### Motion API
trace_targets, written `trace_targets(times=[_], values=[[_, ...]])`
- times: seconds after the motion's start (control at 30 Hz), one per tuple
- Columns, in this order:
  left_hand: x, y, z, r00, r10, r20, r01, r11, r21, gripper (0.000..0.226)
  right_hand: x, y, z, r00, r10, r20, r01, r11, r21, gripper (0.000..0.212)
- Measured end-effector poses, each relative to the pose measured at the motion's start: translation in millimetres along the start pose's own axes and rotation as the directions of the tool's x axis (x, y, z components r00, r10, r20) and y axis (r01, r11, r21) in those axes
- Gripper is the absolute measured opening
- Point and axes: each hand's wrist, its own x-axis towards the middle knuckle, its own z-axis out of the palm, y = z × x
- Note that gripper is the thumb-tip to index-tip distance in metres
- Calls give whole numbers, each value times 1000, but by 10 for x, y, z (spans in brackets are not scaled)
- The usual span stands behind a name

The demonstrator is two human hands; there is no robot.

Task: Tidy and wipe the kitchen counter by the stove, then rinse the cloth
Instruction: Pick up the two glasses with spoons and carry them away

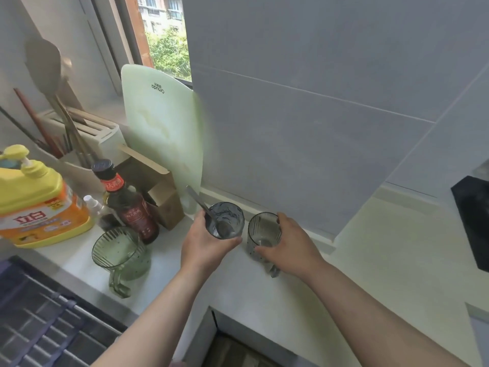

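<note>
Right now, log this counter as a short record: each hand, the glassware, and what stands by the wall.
left hand: grips the glass with spoon, lifted and tilted
right hand: wraps the ribbed glass mug standing on the counter
third mug: stands free, near the sink side
cutting board: pale green, leaning upright against the wall
bottles: dark sauce bottle, yellow detergent jug
cloth: not in view

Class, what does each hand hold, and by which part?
Left hand: glass with spoon, by its side. Right hand: ribbed mug, around its body, not the handle.
</note>
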Motion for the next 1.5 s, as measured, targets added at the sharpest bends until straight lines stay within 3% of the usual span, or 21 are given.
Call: trace_targets(times=[0.37, 0.8, 0.97, 1.1, 1.2, 1.27, 1.37, 1.5], values=[[228, -135, 23, 1000, 20, 15, -20, 999, -49, 70, 172, 136, 125, 998, -23, -58, 20, 999, -39, 58], [352, -185, 38, 1000, -1, 25, 2, 998, -63, 74, 274, 143, 177, 996, -61, -69, 61, 998, -13, 70], [389, -214, 76, 999, 27, 40, -26, 999, -21, 73, 283, 149, 198, 996, -63, -55, 65, 997, 36, 86], [378, -248, 48, 993, -35, 111, 34, 999, 12, 92, 213, 161, 176, 997, -60, -44, 60, 998, 13, 98], [223, -228, -62, 991, -82, 105, 67, 988, 139, 108, 88, 140, 76, 989, -104, -104, 106, 994, 18, 80], [21, -150, -188, 996, -28, 87, 4, 964, 267, 87, -25, 125, 1, 983, -130, -129, 137, 990, 43, 61], [-273, -60, -388, 993, 39, 110, -68, 959, 276, 49, -252, 104, -54, 983, -146, -110, 151, 987, 46, 50], [-448, 62, -564, 986, 38, 161, -72, 975, 209, 33, -492, 82, -77, 985, -104, -138, 119, 987, 108, 39]])
